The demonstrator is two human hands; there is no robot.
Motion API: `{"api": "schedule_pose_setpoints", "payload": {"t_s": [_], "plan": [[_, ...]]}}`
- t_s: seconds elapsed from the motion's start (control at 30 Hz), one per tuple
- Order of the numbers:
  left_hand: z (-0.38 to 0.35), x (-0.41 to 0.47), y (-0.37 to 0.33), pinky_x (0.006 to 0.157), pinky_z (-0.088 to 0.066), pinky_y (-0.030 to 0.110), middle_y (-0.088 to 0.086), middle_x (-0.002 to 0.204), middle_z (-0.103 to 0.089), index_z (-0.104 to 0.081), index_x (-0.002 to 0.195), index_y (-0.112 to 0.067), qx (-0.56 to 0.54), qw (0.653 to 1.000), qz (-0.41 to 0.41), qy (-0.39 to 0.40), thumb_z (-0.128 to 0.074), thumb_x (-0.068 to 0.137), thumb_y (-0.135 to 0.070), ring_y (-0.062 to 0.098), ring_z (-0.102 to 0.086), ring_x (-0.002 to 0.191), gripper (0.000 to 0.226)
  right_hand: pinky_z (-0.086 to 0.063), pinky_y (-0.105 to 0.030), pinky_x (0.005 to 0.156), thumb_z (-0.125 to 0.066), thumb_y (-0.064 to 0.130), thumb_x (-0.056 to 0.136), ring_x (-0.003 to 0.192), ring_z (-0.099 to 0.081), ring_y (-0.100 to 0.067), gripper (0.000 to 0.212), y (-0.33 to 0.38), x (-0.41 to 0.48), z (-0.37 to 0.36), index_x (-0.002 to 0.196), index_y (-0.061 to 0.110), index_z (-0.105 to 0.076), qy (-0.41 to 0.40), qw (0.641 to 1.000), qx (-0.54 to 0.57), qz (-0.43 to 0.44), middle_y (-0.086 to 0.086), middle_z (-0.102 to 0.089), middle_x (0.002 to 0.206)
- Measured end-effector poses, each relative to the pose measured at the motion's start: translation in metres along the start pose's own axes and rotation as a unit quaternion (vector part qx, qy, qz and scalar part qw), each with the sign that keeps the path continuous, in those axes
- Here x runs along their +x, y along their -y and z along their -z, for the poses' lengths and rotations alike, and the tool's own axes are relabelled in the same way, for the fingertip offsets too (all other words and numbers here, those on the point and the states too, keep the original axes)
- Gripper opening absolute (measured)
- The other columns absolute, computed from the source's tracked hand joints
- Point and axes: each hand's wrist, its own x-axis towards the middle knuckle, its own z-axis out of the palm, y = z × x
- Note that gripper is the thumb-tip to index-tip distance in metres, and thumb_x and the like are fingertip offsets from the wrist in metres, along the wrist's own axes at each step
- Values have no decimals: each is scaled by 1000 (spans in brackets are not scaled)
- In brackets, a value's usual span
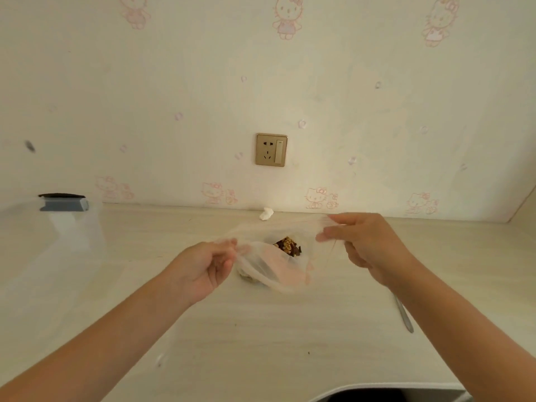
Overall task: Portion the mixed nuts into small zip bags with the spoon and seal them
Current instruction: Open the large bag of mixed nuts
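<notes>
A thin clear plastic bag point(269, 265) rests on the pale wooden table point(261, 329), its mouth stretched wide. Brown and tan mixed nuts point(288, 246) show inside it near the far side. My left hand point(213, 264) pinches the bag's left rim. My right hand point(367, 242) pinches the right rim, with film drawn over its fingertips. Both hands hold the rim a little above the table. A metal spoon point(403, 314) lies on the table to the right, its bowl hidden behind my right forearm.
A crumpled white scrap point(266, 213) lies at the back by the wall. Clear plastic film point(75, 227) and a grey block point(63, 203) are at the far left. A wall socket point(271, 149) is above. The table's front edge curves inward at bottom right.
</notes>
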Motion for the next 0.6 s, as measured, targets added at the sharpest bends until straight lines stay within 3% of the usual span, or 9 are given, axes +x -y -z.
{"api": "schedule_pose_setpoints", "payload": {"t_s": [0.1,0.2,0.33,0.4,0.47,0.53,0.6], "plan": [[-2,-8,7,67,-67,36,27,96,-77,-64,108,14,-73,997,-32,17,-52,100,10,31,-80,86,15,-38,-21,36,-77,1,83,40,-52,-13,26,-22,-15,-3,109,7,-79,-5,997,55,-45,-17,-79,96],[-6,-14,17,85,-63,46,27,98,-77,-76,97,13,-109,992,-43,37,-58,97,2,39,-77,100,20,-59,-21,57,-60,-3,97,70,-76,-19,23,-33,-23,-10,117,0,-71,-15,975,210,-69,-18,-79,99],[-11,-12,38,96,-60,44,20,99,-77,-75,86,-1,-148,986,-62,45,-71,89,-11,37,-75,109,12,-62,-32,84,-49,-1,103,106,-74,-37,25,-47,-25,-30,108,-6,-73,25,926,375,-32,-24,-75,101],[-11,-5,46,93,-59,44,14,89,-77,-76,72,-9,-139,986,-84,35,-71,94,-19,34,-77,102,25,-60,-33,88,-49,3,103,106,-73,-37,30,-58,-28,-37,95,-3,-76,71,934,350,-2,-22,-74,101],[-6,2,45,89,-59,43,8,81,-75,-78,64,-16,-102,987,-122,33,-69,95,-18,30,-76,94,33,-59,-34,82,-47,8,103,91,-71,-32,32,-65,-27,-33,82,1,-71,99,951,294,17,-16,-68,90],[4,7,33,84,-59,39,9,95,-76,-84,76,-14,-19,988,-128,79,-67,87,-14,26,-72,94,20,-49,-33,72,-49,10,97,75,-56,-26,28,-68,-23,-18,72,6,-60,116,956,268,12,-10,-56,77],[14,13,8,81,-60,31,12,113,-78,-85,97,-7,125,978,-89,140,-68,83,-16,23,-74,101,23,-41,-33,67,-52,10,90,70,-45,-24,21,-67,-14,-2,69,6,-53,139,948,286,-27,-9,-47,73]]}}
